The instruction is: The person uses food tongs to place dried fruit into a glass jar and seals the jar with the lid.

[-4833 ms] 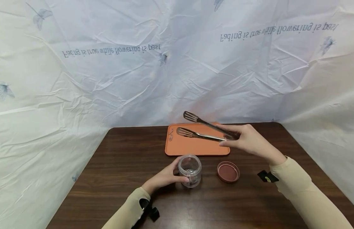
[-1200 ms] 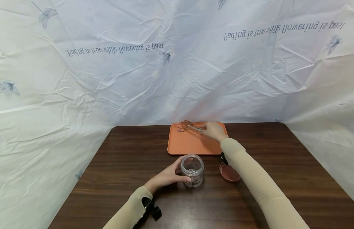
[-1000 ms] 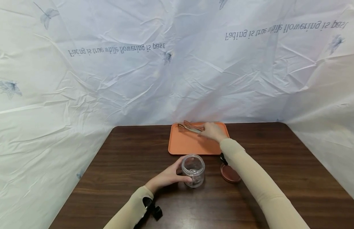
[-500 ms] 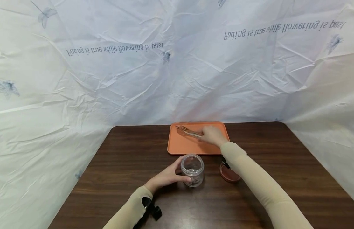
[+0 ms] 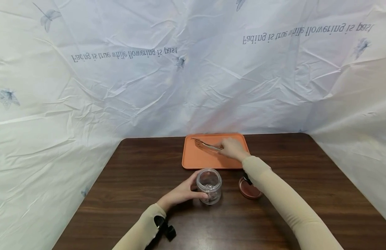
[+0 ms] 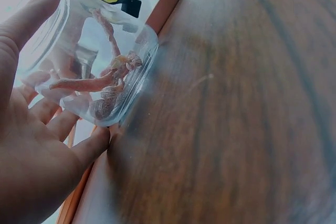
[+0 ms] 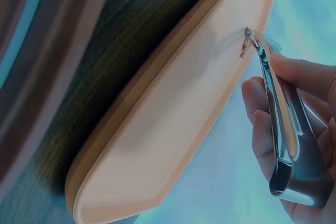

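Observation:
My left hand [image 5: 183,192] holds a clear, lidless jar [image 5: 209,186] upright on the table, thumb and fingers around its side. Through the jar's wall in the left wrist view, several wrinkled, reddish-brown root-like pieces [image 6: 86,84] lie at the bottom. My right hand [image 5: 232,148] grips metal tongs [image 5: 213,147] over the orange tray [image 5: 197,161], the two arms squeezed close together. At the tongs' tips a small, thin dried piece [image 7: 243,51] shows, near the tray's far left corner.
A reddish-brown round lid [image 5: 249,189] lies on the dark wooden table [image 5: 143,173] right of the jar, partly hidden by the right sleeve. Pale printed sheeting [image 5: 149,93] hangs close behind the table and along both sides.
From raised and spread apart, the tongs have come down over the tray and been squeezed together, with the right hand reaching forward and left. The left hand and jar keep their place.

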`<state>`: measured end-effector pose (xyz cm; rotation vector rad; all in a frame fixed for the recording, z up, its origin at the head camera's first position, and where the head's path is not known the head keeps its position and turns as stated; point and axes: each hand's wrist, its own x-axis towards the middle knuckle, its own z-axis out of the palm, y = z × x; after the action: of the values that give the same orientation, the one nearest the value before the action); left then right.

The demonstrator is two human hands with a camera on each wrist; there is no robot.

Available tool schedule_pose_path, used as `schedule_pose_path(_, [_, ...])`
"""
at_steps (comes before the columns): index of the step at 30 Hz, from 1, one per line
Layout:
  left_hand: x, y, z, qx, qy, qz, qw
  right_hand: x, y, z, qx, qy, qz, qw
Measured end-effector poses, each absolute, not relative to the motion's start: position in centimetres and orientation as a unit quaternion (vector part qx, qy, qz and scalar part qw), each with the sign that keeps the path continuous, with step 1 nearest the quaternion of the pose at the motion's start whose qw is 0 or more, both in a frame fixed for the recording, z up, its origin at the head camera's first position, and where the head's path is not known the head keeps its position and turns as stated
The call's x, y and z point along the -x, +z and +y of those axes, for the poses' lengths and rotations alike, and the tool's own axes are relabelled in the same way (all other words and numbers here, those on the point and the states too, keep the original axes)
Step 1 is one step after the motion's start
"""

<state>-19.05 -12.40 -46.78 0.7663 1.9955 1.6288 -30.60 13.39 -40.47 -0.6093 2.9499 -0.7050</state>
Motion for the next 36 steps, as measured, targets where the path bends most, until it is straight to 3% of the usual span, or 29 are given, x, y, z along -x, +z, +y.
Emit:
schedule_pose_path(19, [19.1,-47.0,-12.4,-0.287,0.589,0.722,0.221,29.8,-37.1,15.0,0.204,-0.279,0.938,-0.004])
schedule_pose_path(36, [19.3,-47.2,-12.5,-0.284,0.59,0.724,0.216,30.7,-40.1,12.8,0.214,-0.197,0.957,0.009])
